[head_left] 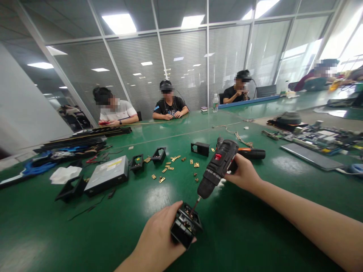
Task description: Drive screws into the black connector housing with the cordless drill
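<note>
My left hand (161, 232) grips a black plastic socket housing (184, 232) with brass parts and screws inside, tilted above the table. My right hand (244, 172) is wrapped round the handle of a black cordless drill (218, 162) with a red switch. The drill points down to the left, and its bit (195, 206) reaches into the housing at a brass part. Whether the bit sits in a screw head, I cannot tell. Beyond the hands lie several small brass plates (167, 169) and a few screws (195, 175).
Black frames (159, 155) and a hollow black box (200, 148) stand past the brass plates. To the left are a metal disc drive (109, 175), white tissue (65, 174) and blue cables (38, 168). Circuit boards (320, 138) and a flat grey device (311, 156) lie right. Several people sit across the table.
</note>
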A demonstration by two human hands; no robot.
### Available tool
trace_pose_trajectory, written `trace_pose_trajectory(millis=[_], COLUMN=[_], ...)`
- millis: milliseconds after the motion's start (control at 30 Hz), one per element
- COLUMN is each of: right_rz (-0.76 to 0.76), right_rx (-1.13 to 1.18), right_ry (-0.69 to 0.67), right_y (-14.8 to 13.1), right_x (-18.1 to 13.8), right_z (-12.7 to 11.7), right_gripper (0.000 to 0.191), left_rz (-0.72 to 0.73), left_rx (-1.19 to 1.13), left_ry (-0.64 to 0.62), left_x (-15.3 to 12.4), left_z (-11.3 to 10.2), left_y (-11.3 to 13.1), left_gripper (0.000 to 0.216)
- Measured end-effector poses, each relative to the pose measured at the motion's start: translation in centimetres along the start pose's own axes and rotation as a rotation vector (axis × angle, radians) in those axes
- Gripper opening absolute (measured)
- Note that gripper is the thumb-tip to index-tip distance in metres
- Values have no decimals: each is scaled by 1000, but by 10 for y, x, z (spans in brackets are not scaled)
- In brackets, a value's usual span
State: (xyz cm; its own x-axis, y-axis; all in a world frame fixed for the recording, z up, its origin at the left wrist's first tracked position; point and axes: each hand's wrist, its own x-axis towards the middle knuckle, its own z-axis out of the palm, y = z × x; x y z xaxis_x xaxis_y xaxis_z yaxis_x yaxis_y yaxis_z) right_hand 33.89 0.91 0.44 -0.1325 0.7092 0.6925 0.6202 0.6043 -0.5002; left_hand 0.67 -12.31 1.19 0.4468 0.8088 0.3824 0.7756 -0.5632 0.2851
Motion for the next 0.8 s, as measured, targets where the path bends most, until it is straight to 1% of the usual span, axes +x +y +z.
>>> trace_pose_trajectory(millis=[67, 233, 400, 533, 667, 800], right_rz=[-7, 30, 0, -1, 8, 32], right_rx=[11, -19, 4, -18, -3, -23], right_ry=[4, -15, 6, -6, -12, -18], right_y=[-1, -1, -2, -3, -4, -3], right_x=[0, 1, 2, 2, 2, 2], right_z=[-1, 0, 1, 0, -1, 0], right_gripper=[36, 36, 38, 40, 37, 40], left_rz=[-9, 1, -5, 12, -2, 12], left_rx=[-5, 0, 4, 8, -9, -5], left_ry=[-2, 0, 14, 36, 27, 37], left_x=[0, -1, -1, 0, 2, 1], left_z=[0, 1, 0, -2, -2, 0], left_y=[0, -1, -1, -1, -1, -2], left_gripper=[76, 75, 74, 74, 72, 75])
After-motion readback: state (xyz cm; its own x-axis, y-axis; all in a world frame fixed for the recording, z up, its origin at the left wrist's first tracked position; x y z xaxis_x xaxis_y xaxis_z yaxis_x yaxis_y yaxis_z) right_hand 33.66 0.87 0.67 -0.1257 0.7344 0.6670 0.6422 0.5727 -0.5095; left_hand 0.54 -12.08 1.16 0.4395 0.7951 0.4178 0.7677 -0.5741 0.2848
